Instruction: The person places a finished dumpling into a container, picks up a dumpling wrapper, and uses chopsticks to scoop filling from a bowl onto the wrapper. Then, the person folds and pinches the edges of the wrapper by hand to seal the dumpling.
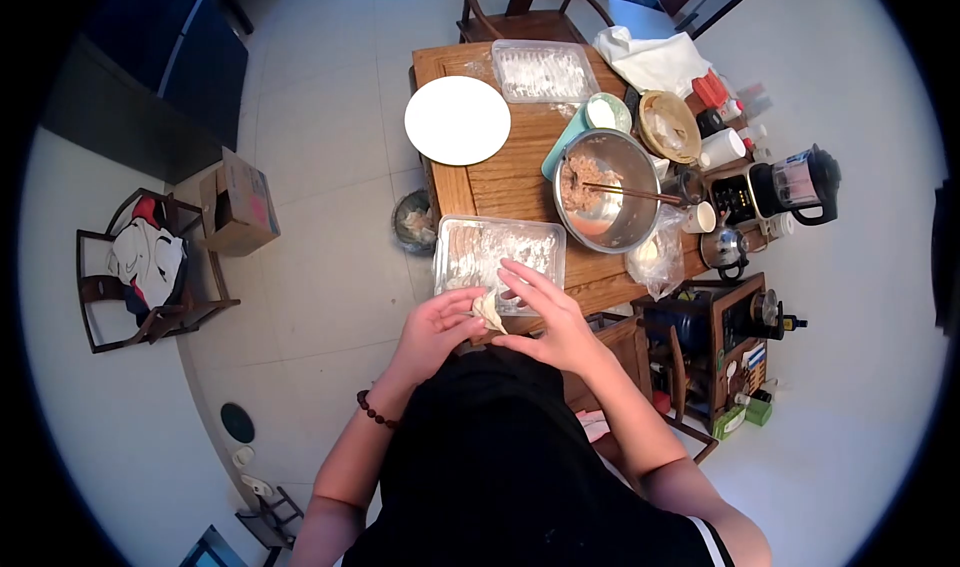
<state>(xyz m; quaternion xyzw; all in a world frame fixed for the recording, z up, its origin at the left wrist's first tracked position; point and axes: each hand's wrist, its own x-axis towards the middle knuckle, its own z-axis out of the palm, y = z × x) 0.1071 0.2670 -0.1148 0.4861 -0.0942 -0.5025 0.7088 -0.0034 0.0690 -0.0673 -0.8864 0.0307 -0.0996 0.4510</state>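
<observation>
A pale folded dumpling [488, 311] is held between the thumb and fingers of my left hand [437, 329], just over the near edge of a floured plastic tray [462, 229]. My right hand [555, 329] is around the dumpling's other side, fingers apart. Its thumb is close to the dumpling's lower tip; whether it touches I cannot tell. Beyond my right hand stands a large steel bowl [634, 237] with minced filling [578, 185] inside. A pair of chopsticks [640, 194] rests across the bowl.
A second floured tray [545, 71] and a white round disc [458, 120] lie farther back on the wooden table [510, 182]. A woven basket [670, 127], a plastic bag [655, 257] and cups crowd the right side. A blender [795, 182] stands beyond them.
</observation>
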